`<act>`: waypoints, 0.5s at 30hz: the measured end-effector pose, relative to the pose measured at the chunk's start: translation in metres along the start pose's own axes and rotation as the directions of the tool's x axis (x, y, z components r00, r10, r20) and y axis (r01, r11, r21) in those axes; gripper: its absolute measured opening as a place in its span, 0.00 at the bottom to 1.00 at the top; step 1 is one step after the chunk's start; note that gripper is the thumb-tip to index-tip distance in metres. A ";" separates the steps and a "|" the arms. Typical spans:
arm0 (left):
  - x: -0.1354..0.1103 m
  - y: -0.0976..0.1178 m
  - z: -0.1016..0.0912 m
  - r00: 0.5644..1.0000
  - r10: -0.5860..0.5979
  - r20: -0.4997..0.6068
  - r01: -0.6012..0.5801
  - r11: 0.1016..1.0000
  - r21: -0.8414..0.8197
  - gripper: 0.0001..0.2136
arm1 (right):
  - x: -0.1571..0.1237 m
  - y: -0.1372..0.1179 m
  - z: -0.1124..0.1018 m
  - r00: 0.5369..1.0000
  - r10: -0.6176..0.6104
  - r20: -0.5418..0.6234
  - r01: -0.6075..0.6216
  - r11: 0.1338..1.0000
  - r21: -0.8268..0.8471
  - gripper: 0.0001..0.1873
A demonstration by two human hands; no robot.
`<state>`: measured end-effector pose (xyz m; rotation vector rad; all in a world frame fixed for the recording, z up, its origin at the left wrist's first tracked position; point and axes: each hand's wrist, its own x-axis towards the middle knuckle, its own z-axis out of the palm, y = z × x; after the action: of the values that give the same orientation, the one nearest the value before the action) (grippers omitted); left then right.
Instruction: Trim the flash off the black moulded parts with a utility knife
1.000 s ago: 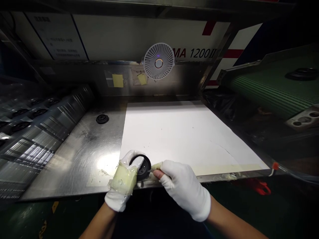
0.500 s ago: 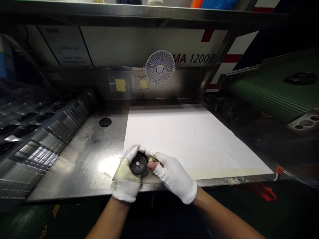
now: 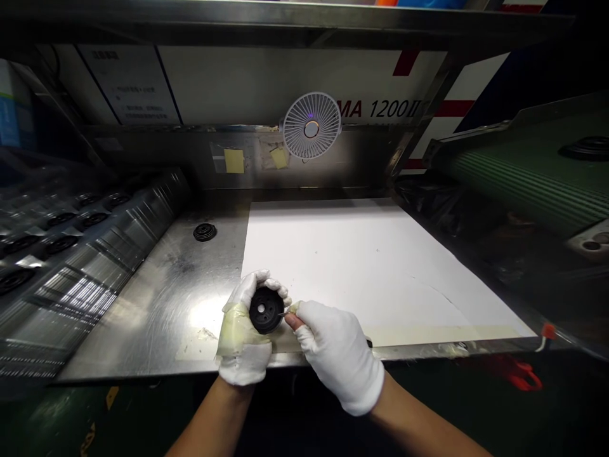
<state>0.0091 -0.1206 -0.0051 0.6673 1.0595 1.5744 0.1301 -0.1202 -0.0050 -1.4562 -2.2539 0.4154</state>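
In the head view my left hand [image 3: 242, 339], in a white glove with yellowish tape over it, is wrapped round a round black plastic part [image 3: 267, 311]. The part's recessed face with a central hole is tilted up towards me. My right hand [image 3: 340, 349], gloved with the thumb tip bare, pinches a slim metal-tipped tool [image 3: 284, 313]. Its tip meets the right rim of the part; most of the tool is hidden in the fist. Farther left on the metal bench lies a similar black round part [image 3: 205, 232].
White paper [image 3: 333, 254] covers much of the metal bench [image 3: 157, 304]. Trays [image 3: 95, 266] of black parts stand at left. At right is a green conveyor belt [image 3: 518, 165] carrying a dark round part [image 3: 587, 148]. A small fan [image 3: 311, 127] is at the back, below a shelf [image 3: 285, 25].
My right hand has turned and brought the tool's tip onto the part's right rim. The part has tilted slightly in my left hand. The whole view has shifted a little.
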 end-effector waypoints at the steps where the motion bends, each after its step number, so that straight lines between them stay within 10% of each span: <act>1: 0.002 -0.001 -0.001 1.000 0.013 0.011 -0.012 0.998 -0.061 0.13 | -0.001 -0.001 0.001 1.000 -0.001 -0.007 0.001 1.000 -0.005 0.11; 15: 0.009 -0.005 -0.003 0.999 -0.013 0.049 0.033 0.904 -0.426 0.04 | -0.004 -0.002 0.012 0.996 0.053 -0.073 -0.048 0.997 0.064 0.13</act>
<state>0.0061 -0.1126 -0.0116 0.3848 0.6505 1.6898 0.1240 -0.1243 -0.0153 -1.4749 -2.1312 0.4361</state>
